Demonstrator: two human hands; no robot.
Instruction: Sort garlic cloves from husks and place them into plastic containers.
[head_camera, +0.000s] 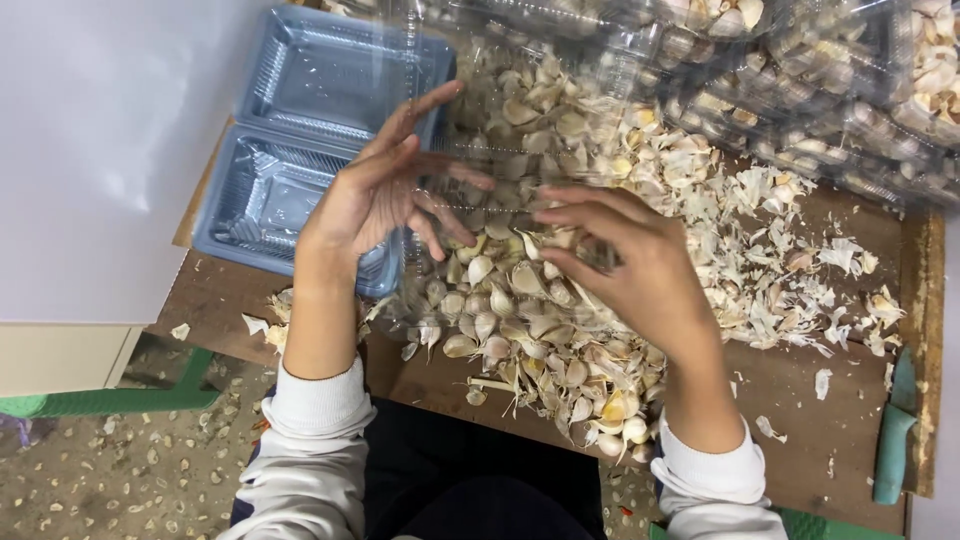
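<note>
Papery garlic cloves (520, 320) lie under both hands, left (385, 195) spread, right (625, 260) curled.

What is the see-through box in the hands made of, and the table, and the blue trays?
The clear box looks like thin glossy plastic: it is see-through, ribbed and catches glints. The table looks like bare, worn wood: brown, matte, with grain and a raised edge strip. The blue trays seem to be moulded plastic too, shiny with ridged bottoms.
</note>
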